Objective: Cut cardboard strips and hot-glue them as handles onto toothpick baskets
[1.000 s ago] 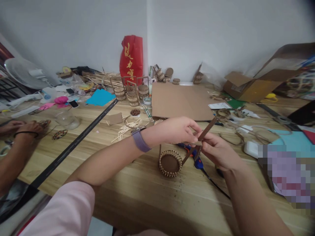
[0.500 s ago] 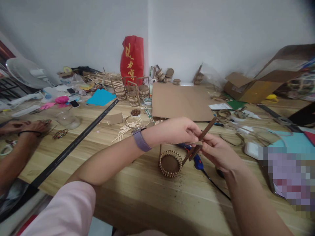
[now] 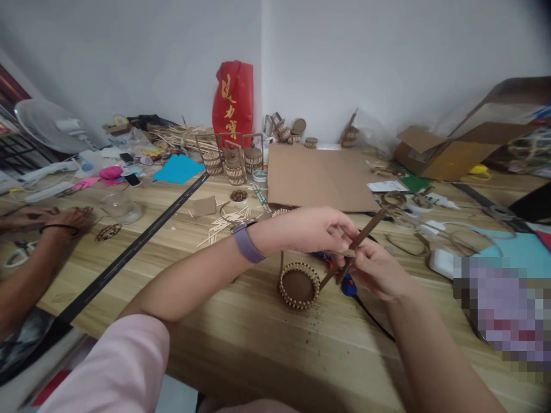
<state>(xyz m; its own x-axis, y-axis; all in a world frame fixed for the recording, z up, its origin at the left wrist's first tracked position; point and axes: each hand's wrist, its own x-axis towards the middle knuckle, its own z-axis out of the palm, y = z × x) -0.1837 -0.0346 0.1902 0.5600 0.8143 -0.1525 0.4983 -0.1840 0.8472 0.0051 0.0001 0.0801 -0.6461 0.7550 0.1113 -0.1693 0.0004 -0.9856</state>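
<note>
A small round basket [image 3: 300, 285], made of a brown base ringed by pale sticks, lies on the table with its inside facing me. Brown cardboard strips rise from its sides. Above and right of it, my left hand [image 3: 322, 229] pinches a brown cardboard strip [image 3: 370, 228]. My right hand [image 3: 379, 267] closes on the same strip from the right, close to the left fingertips. The strips cross between the fingers, and their joint is partly hidden. A blue glue gun [image 3: 348, 285] with a black cord lies behind and beneath the hands.
Finished small baskets [image 3: 235, 170] stand before a red bag [image 3: 233, 106]. Cardboard sheet [image 3: 321, 175], loose sticks [image 3: 228, 222] and a bowl of brown beads [image 3: 238, 196] lie ahead. An open carton [image 3: 447, 152] is at right. Another person's hands [image 3: 69, 221] work at left.
My right hand has shifted slightly, and the strip's upper end now reaches a little farther right. Both hands keep their hold; the basket stays almost in place.
</note>
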